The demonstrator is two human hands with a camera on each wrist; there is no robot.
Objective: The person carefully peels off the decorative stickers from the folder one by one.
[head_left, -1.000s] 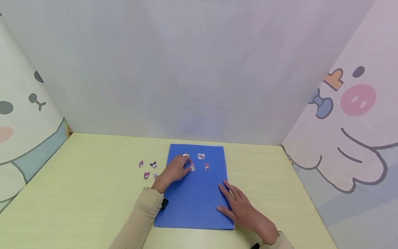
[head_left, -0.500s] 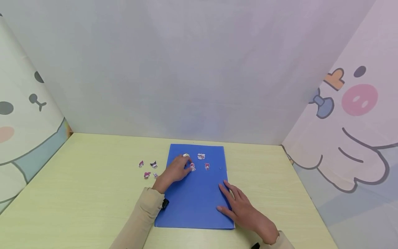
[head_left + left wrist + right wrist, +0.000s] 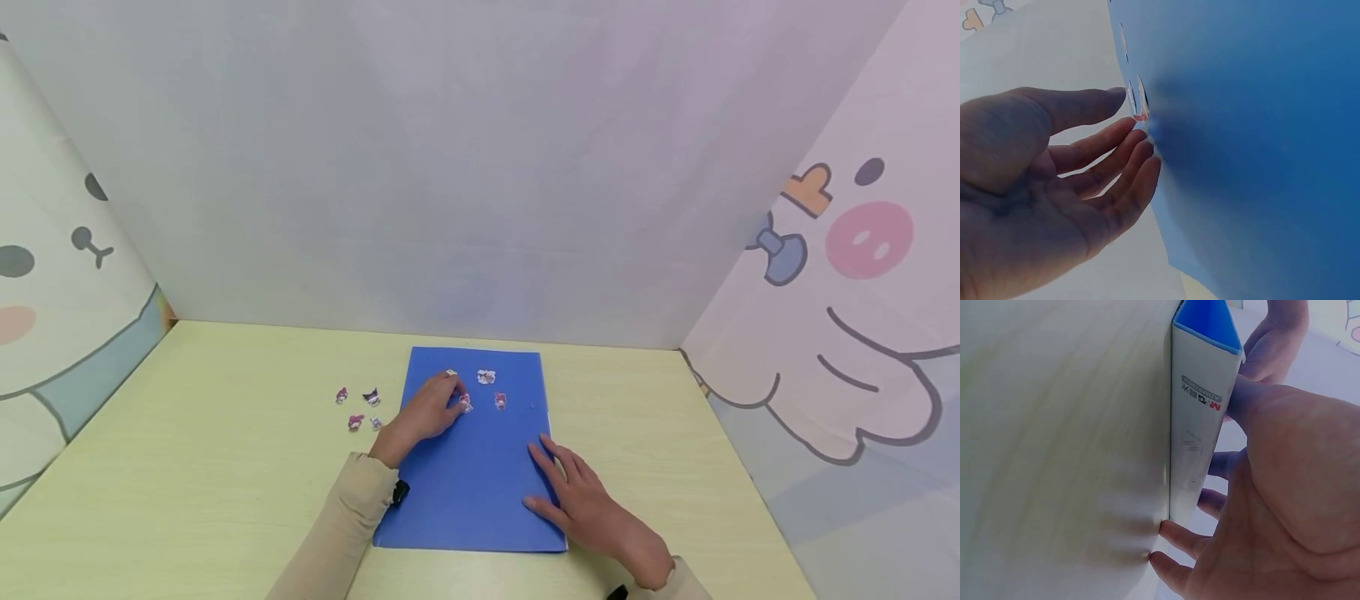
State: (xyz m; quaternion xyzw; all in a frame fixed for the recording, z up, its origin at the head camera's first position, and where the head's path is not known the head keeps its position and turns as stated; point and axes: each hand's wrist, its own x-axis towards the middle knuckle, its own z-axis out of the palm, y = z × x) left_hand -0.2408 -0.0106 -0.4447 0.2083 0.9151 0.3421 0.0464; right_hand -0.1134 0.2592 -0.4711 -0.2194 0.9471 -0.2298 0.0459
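A blue file folder (image 3: pixel 465 492) lies flat on the table, with small cartoon stickers on its upper part. My left hand (image 3: pixel 429 410) reaches over the folder's left side. Its fingertips meet a pink-and-white sticker (image 3: pixel 466 403), and the left wrist view shows a gap between thumb and index finger. Just past the knuckles, another sticker (image 3: pixel 451 372) is partly covered. To the right are a wide white sticker (image 3: pixel 486 377) and a pink one (image 3: pixel 500 402). My right hand (image 3: pixel 581 500) rests spread along the folder's right edge, its fingers beside the white printed spine (image 3: pixel 1200 425).
Several loose stickers lie on the table left of the folder, among them a black-and-white one (image 3: pixel 371 397) and a pink one (image 3: pixel 356 422). The pale wooden table (image 3: pixel 187 467) meets a light cloth wall (image 3: pixel 435 167) at the back. Printed cartoon cloths hang at both sides.
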